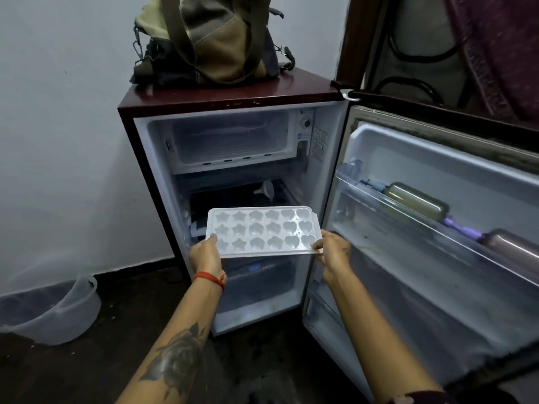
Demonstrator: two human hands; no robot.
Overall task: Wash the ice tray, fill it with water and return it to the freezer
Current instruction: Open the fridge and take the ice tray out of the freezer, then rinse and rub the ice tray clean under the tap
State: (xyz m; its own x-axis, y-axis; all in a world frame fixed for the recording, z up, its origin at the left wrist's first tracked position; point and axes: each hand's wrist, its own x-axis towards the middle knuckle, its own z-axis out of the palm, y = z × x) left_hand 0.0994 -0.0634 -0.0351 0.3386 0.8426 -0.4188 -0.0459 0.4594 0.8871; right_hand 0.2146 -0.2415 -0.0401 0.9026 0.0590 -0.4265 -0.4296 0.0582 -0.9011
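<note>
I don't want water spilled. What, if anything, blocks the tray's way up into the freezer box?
Nothing visible: the fridge door is open, the freezer compartment gapes flapless above the ice tray.

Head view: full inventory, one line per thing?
White plastic ice tray: 1, white, held level before the open fridge, star and heart moulds.
Maroon mini fridge: 1, maroon, against the wall, door open.
Freezer compartment: 1, translucent white, top of fridge.
Canvas bag: 1, olive-brown, on the fridge top.
Bottles: 2, lying in the door shelf.
Clear plastic bucket: 1, floor left.
Left hand: grips tray's left edge.
Right hand: grips tray's right corner.
</note>
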